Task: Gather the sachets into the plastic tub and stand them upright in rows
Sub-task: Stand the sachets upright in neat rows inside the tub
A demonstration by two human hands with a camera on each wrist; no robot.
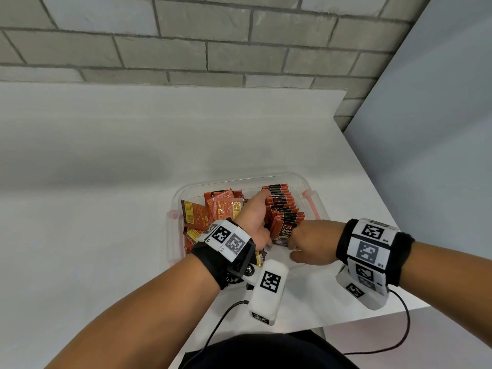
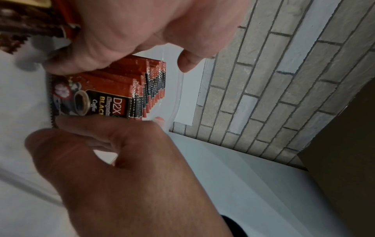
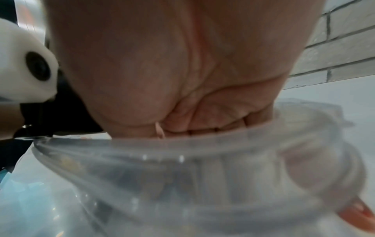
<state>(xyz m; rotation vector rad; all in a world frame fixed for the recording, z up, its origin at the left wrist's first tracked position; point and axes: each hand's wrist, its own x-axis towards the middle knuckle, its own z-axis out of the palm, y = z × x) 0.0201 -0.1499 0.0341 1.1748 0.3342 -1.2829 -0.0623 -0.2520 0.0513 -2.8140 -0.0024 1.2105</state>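
A clear plastic tub (image 1: 308, 183) with orange clips stands on the white table. In its right half a row of red and black sachets (image 1: 282, 206) stands upright. Loose sachets (image 1: 213, 211) lie piled in its left half. My left hand (image 1: 253, 219) is inside the tub, its fingers stretched along the row's left side and its thumb at the front sachet (image 1: 283, 231). My right hand (image 1: 314, 241) reaches over the near rim, and its thumb and forefinger pinch that sachet's lower right edge. The left wrist view shows the row (image 2: 142, 77) between both hands.
The tub sits near the table's right edge (image 1: 372, 182), and a brick wall (image 1: 213, 49) rises behind. The tabletop (image 1: 93, 169) stretches left of the tub. A black cable (image 1: 404, 328) hangs off the near edge. The tub's rim (image 3: 202, 144) fills the right wrist view.
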